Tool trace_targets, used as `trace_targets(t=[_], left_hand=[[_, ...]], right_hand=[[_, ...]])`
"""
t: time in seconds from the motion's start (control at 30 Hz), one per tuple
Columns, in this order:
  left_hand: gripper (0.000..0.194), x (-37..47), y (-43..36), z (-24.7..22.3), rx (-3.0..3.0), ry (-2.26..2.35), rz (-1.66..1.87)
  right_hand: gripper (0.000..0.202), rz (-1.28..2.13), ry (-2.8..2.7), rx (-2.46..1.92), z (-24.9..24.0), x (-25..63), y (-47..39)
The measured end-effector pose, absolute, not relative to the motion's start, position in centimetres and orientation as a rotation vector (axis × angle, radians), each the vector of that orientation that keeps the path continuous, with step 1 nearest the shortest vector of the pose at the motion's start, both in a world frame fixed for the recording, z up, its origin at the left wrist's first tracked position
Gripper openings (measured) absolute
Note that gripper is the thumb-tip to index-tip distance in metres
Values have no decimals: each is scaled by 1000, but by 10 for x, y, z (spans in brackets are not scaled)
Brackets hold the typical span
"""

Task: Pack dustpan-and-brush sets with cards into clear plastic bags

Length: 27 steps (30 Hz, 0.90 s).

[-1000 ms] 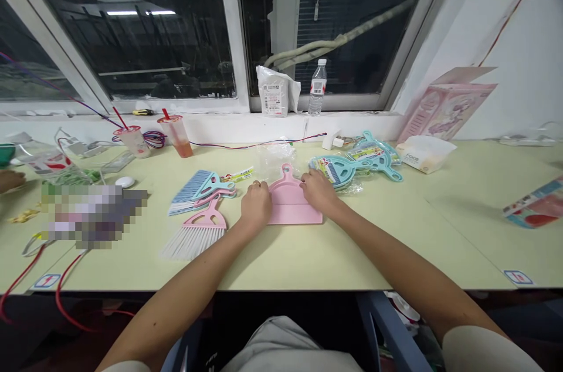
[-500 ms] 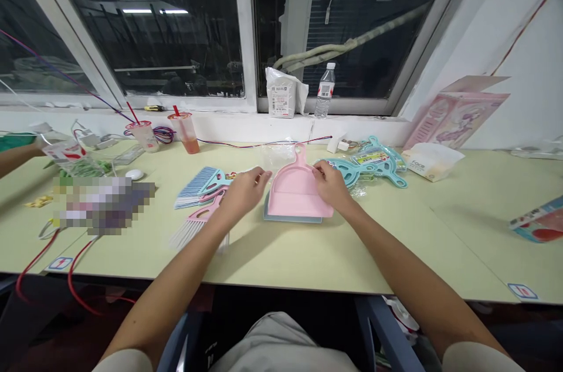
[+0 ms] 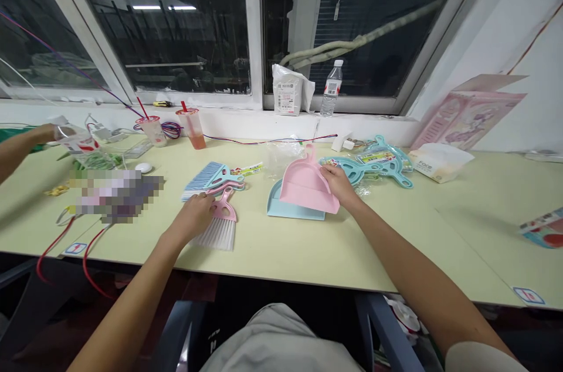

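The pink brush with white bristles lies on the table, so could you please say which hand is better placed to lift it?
Likely the left hand: its fingers are at the pink brush, while the right hand is farther off and holds the pink dustpan by its side edge.

A pale yellow-green tabletop [image 3: 281, 254] bears a light-blue dustpan [image 3: 290, 209] at its middle, with a stack of small brushes [image 3: 209, 175] and a white-bristled pink brush [image 3: 220, 234] to the left. Wrapped teal pieces [image 3: 354, 171] and a tissue pack [image 3: 440, 162] lie to the right. Two drink cups [image 3: 192, 129] stand near the back edge.
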<state>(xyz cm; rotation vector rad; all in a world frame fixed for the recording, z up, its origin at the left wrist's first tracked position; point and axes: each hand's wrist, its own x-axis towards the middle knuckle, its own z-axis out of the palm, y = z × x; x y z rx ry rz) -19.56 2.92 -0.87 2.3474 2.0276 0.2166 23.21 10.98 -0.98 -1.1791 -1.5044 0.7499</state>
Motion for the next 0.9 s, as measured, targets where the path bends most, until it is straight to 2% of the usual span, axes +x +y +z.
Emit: trace_targets(t=[0.43, 0.6, 0.77, 0.9], left_hand=[[24, -166, 30, -13, 2440, 1795, 292], [16, -153, 29, 30, 2285, 1620, 555], [11, -81, 50, 85, 2395, 1339, 835], [5, -11, 82, 82, 2421, 1287, 1031]], right_hand=[[27, 719, -1468, -1158, -16, 224, 109], [27, 726, -1419, -1136, -14, 220, 107], [32, 713, -1441, -1076, -12, 214, 101], [50, 855, -1354, -1021, -11, 210, 97]])
